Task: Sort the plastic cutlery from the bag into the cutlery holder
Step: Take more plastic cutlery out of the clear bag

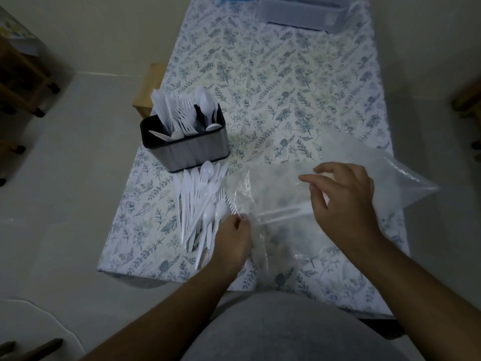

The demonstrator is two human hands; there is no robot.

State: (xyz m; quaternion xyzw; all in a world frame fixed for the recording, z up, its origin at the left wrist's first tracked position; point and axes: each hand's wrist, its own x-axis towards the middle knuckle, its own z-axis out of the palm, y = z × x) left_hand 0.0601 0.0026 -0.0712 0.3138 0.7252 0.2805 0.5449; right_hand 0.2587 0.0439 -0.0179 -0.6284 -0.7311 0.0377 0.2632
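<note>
No legible text, label, brand, number or sign appears anywhere in the view. The tablecloth [273, 82], filling the centre of the frame, carries only a printed leaf-and-sprig pattern. The cutlery holder [186, 148], left of centre, has plain dark and metallic walls without markings. The clear bag [364, 178], at right of centre, is unprinted. The translucent container [299, 11] at the top edge shows no readable marking.
</note>
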